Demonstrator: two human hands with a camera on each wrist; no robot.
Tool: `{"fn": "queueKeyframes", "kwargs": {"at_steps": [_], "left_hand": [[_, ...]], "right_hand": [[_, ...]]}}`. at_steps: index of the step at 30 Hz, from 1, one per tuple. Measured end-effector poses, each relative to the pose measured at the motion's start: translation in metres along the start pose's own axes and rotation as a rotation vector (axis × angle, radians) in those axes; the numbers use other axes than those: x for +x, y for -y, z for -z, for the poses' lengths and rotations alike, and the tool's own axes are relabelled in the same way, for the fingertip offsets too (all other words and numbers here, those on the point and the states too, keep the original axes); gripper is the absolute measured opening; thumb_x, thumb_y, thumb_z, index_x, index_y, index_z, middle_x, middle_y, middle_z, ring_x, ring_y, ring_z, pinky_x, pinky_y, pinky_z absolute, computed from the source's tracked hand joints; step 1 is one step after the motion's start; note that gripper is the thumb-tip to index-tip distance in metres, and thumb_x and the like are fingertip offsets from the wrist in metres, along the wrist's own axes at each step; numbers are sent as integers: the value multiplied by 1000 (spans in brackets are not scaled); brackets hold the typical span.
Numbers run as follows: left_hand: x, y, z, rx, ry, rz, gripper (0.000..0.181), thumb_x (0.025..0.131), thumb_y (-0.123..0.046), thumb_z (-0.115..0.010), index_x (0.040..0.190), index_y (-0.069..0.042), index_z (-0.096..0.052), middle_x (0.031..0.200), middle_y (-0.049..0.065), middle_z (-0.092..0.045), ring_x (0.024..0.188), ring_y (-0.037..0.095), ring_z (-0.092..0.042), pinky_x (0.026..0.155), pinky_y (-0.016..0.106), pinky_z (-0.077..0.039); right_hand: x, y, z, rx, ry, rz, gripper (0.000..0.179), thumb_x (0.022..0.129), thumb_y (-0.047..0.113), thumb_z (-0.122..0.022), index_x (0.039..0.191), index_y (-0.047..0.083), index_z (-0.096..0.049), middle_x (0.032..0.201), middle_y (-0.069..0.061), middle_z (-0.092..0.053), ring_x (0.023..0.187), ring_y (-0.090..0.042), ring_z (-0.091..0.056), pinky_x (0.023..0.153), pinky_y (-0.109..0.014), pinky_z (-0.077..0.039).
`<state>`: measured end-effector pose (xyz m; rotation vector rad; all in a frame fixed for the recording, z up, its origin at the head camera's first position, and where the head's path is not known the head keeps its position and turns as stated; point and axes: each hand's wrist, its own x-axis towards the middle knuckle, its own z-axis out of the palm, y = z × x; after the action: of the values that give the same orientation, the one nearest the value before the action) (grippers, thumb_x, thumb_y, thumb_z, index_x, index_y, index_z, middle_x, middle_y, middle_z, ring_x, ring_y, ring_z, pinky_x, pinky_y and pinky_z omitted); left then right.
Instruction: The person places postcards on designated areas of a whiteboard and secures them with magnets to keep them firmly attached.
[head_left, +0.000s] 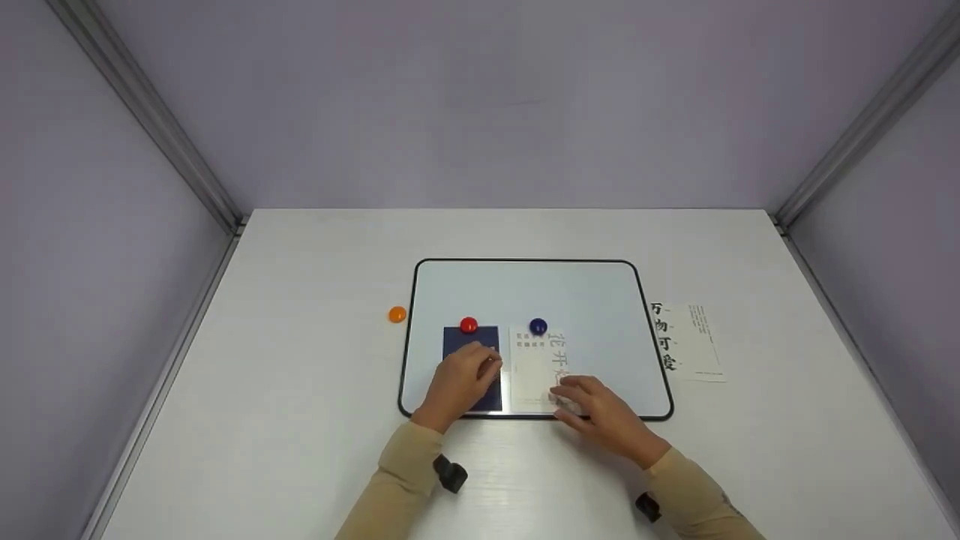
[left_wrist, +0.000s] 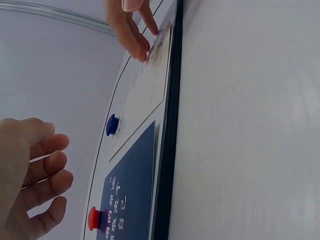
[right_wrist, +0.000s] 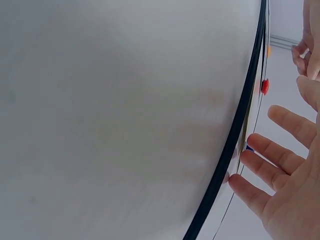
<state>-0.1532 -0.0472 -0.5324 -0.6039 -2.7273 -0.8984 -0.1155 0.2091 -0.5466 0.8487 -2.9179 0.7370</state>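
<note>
A dark blue card (head_left: 471, 337) with white lettering lies on the whiteboard (head_left: 600, 300), a red round magnet (head_left: 469, 325) at its top edge. To its right lies a cream card (head_left: 531, 375) with grey characters, a dark blue round magnet (head_left: 538, 326) at its top. My left hand (head_left: 463, 379) hovers over the dark blue card; in the left wrist view its fingers (left_wrist: 47, 170) are loosely bent, with nothing in them. My right hand (head_left: 604, 412) has its fingers spread, fingertips (left_wrist: 142, 55) close over the cream card's lower right corner.
An orange round magnet (head_left: 397, 314) lies on the white table (head_left: 300, 420) just left of the whiteboard. Right of the board lies another cream card (head_left: 691, 345) with large black characters, its left side at the board's black frame. Pale walls (head_left: 495, 105) enclose the table.
</note>
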Motion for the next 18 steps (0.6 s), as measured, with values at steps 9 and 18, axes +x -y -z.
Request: {"fn": "queueKeyframes", "kwargs": {"at_steps": [9, 18], "left_hand": [[-12, 10, 12, 64, 3, 1, 14, 93, -22, -63, 99, -12, -71, 91, 0, -69, 80, 10, -63, 73, 24, -56], [-20, 21, 24, 218, -5, -97, 14, 91, -24, -65, 98, -14, -72, 90, -1, -70, 84, 12, -65, 76, 27, -57]], "right_hand": [[1, 1, 4, 38, 30, -42, 37, 95, 33, -58, 124, 11, -63, 128, -14, -59, 121, -33, -58, 100, -48, -51], [0, -2, 5, 44, 26, -66, 40, 95, 33, -59, 127, 9, -61, 128, -13, -60, 121, -32, -58, 100, -48, -51]]}}
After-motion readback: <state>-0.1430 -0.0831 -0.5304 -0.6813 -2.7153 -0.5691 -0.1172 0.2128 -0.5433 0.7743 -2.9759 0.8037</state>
